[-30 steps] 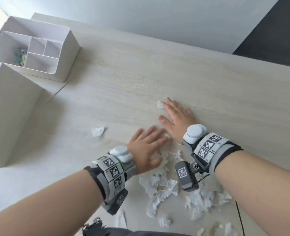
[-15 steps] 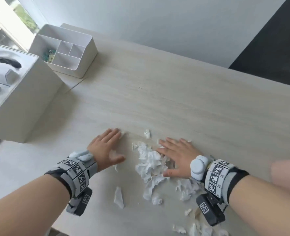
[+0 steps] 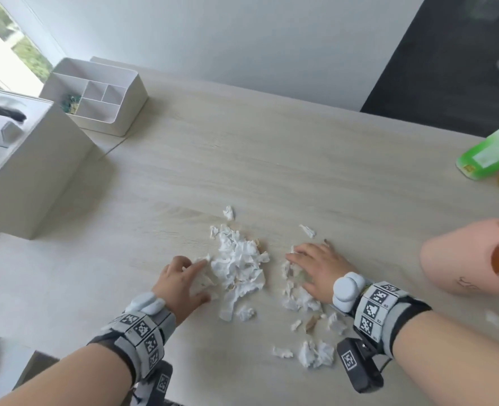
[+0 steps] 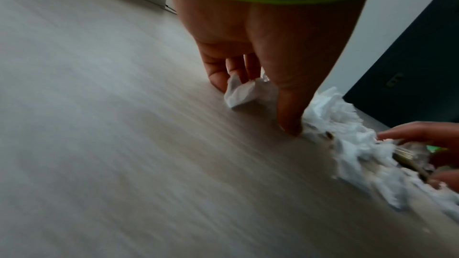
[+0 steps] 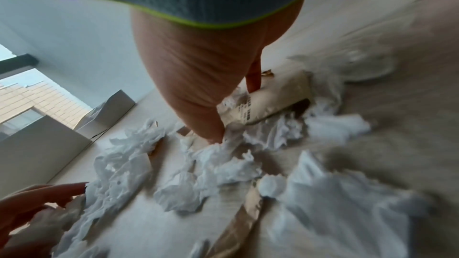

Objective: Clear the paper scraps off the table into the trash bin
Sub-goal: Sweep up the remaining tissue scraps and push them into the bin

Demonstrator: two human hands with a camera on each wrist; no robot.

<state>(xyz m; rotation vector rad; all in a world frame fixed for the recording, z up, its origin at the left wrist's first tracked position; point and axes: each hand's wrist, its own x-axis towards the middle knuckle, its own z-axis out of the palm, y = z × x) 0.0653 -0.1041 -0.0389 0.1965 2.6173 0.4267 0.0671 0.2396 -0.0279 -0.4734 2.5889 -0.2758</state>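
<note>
Torn white paper scraps lie heaped on the pale wooden table, with more loose scraps nearer me. My left hand rests fingertips-down at the heap's left edge. In the left wrist view this left hand arches over one small scrap, its thumb against the heap. My right hand lies flat with spread fingers on scraps to the right of the heap. In its wrist view the right hand presses on a beige printed strip. A pink trash bin stands at the right.
A white compartment organizer sits at the back left, with a tall white box in front of it. A green packet lies at the far right edge. A grey wall runs behind the table.
My left hand has closed the gap and now touches the heap. The right hand sits a little apart from it over other scraps. The view lifted, bringing in the pink bin and the green packet.
</note>
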